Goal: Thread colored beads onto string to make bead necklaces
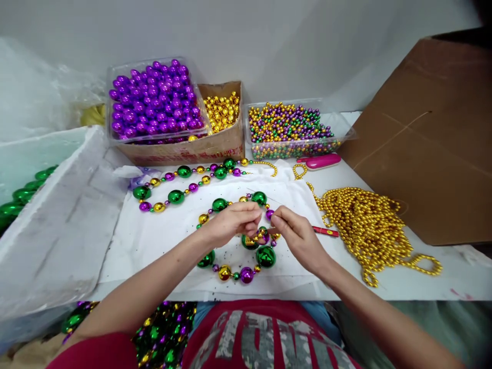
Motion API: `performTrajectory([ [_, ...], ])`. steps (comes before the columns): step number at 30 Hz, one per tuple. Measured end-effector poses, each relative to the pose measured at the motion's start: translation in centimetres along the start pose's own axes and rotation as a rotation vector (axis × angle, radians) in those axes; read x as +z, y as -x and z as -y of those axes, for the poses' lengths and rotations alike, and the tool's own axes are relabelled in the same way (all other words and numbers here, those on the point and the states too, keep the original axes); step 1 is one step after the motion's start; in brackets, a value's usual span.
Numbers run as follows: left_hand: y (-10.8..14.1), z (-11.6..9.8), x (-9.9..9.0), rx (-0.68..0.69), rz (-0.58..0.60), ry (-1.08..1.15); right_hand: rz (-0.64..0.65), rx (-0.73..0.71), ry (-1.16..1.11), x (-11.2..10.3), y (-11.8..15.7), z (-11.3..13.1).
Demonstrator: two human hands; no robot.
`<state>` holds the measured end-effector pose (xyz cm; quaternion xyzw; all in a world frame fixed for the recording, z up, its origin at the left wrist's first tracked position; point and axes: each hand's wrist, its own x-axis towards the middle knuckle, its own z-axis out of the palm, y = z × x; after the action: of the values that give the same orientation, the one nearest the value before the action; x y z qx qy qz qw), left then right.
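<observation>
My left hand [240, 221] and my right hand [298, 234] are close together above a bead necklace [246, 275] of green, purple and gold balls. The fingers of each hand are pinched closed, and what lies between them is too small to make out. Short gold beads [261, 237] show just below the left fingertips. A slim red tool [326, 231] sticks out from behind my right hand; I cannot tell whether it is held or lies on the table. Farther left, a second bead strand [176, 197] rests on the white cloth [154, 241].
Behind the cloth stand a clear tray of purple balls [154, 102], a cardboard box [184, 151] with gold beads and a tub of small mixed beads [292, 148]. Right are a gold bead pile [361, 225], pink tool [323, 161] and large carton [423, 154]. A foam box [77, 205] is left.
</observation>
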<state>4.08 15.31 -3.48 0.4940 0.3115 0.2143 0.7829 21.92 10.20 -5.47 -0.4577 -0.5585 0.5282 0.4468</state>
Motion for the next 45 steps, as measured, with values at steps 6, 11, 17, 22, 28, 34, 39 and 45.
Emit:
performTrajectory([
  [6, 1.2, 3.3, 0.5, 0.063, -0.105, 0.121, -0.228, 0.028, -0.147, 1.3, 1.6, -3.1],
  [11, 1.6, 2.8, 0.4, -0.009, 0.015, -0.119, -0.199, 0.037, -0.038, 1.4, 1.6, -4.0],
  [17, 1.7, 2.4, 0.7, -0.018, 0.054, -0.188, -0.103, 0.221, -0.332, 0.8, 1.0, -4.3],
  [22, 2.3, 1.5, 1.0, -0.041, 0.147, -0.367, -0.062, 0.303, -0.619, 1.0, 1.1, -4.5],
  [28, 2.8, 1.1, 0.6, -0.052, 0.090, -0.338, -0.070, 0.274, -0.757, 1.2, 0.6, -4.5],
  [34, 3.1, -0.6, 2.0, 0.138, 0.304, -0.885, -0.023, 0.248, -0.765, 1.3, 0.3, -4.8],
  [39, 1.8, -2.0, 2.9, 0.187, 0.615, -1.137, 0.054, 0.307, -0.779, 1.7, 0.3, -4.8],
  [45, 0.2, -3.1, 1.6, -0.007, 0.752, -1.012, 0.088, 0.274, -0.751, 1.1, 0.6, -4.3],
])
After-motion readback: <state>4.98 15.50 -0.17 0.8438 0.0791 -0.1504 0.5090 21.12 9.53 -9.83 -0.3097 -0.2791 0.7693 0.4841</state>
